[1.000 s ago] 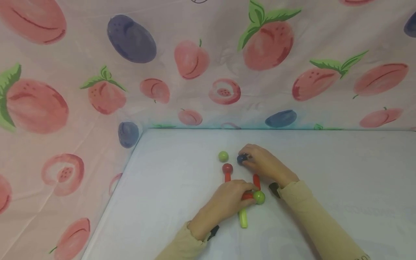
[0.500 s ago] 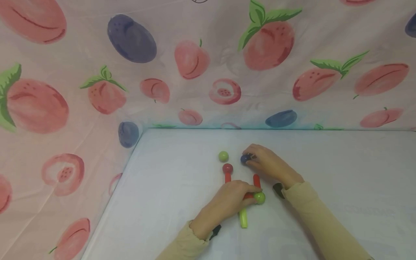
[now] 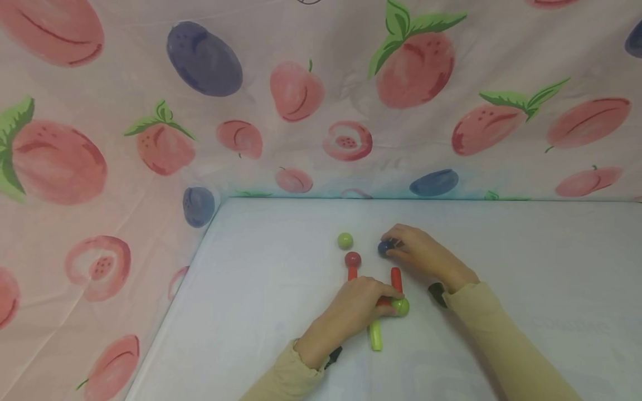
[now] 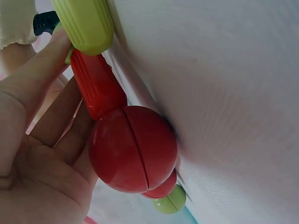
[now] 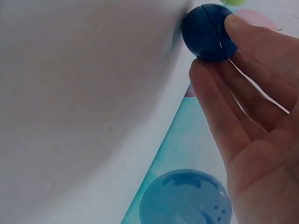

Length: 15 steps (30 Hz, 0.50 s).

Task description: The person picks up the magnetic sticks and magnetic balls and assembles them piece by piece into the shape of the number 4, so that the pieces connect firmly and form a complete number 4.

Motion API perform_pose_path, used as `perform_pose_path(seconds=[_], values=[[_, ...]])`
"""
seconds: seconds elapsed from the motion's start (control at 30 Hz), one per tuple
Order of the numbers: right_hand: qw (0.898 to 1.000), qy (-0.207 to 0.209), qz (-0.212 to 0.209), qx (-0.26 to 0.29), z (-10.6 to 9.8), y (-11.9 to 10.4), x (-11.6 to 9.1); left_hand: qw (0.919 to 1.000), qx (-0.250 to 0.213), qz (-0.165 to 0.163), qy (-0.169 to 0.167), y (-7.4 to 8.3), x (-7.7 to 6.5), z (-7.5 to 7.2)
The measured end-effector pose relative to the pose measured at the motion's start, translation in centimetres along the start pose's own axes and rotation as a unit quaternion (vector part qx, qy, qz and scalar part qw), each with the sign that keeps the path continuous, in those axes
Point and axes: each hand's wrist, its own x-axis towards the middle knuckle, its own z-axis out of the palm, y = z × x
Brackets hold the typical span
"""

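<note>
My left hand (image 3: 351,309) pinches a light green ball (image 3: 400,307) between thumb and fingers, at the end of a red ribbed rod. A second red rod (image 3: 396,278) points away from that ball. Below the hand, a yellow-green rod (image 3: 375,337) sticks out toward me. In the left wrist view, a large red ball (image 4: 133,149) joins the red rod (image 4: 99,86) beside the palm; part of the assembly is hidden by the hand. My right hand (image 3: 423,253) holds a dark blue ball (image 5: 208,33) by its sides with thumb and fingertips, close over the white tabletop.
A loose light green ball (image 3: 345,240) lies at the back of the white table (image 3: 271,267). Just in front of it is another red ball (image 3: 353,259) on a red rod. Fruit-printed cloth (image 3: 391,133) rises along the table's far and left edges.
My right hand has slid a little to the right with the blue ball, away from the loose green one. The left hand stays nearly still on its green ball.
</note>
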Motion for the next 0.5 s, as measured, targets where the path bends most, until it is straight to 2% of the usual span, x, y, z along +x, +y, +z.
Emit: perform_pose_path(seconds=[0.5], values=[[1.000, 0.006, -0.011, -0.004, -0.9, -0.4, -1.1, 0.9999, 0.006, 0.009, 0.012, 0.0, -0.1, 0.1]])
